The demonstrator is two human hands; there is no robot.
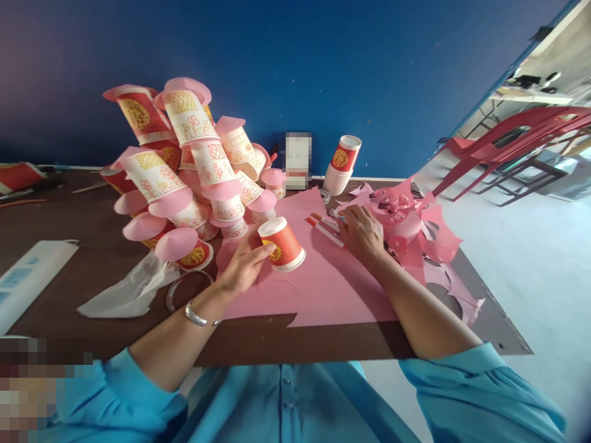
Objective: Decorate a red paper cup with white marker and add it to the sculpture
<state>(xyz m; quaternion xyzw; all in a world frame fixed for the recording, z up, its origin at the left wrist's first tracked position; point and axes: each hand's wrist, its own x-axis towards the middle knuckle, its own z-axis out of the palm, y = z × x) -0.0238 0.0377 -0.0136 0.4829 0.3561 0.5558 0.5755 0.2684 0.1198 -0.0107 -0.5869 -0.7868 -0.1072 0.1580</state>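
My left hand (247, 261) holds a red paper cup (282, 243) with a gold emblem, its closed base up and its rim down, above a pink paper sheet (323, 289). Over the sheet's right part, my right hand (362, 231) has its fingers bent down beside orange-and-white markers (327, 234). A small white and blue item shows at its fingertips; whether they grip it is unclear. Left of my hands stand stacked paper cups (212, 161), some red, some white with drawn flowers, with pink paper discs (176, 244) between and on them.
Pink paper scraps (406, 215) lie in a heap at the right. Against the blue wall (323, 74) stands another cup stack (342, 163). A tape roll (188, 289), a crumpled white bag (132, 289) and a white box (32, 277) lie on the left. Red chairs (517, 141) stand right.
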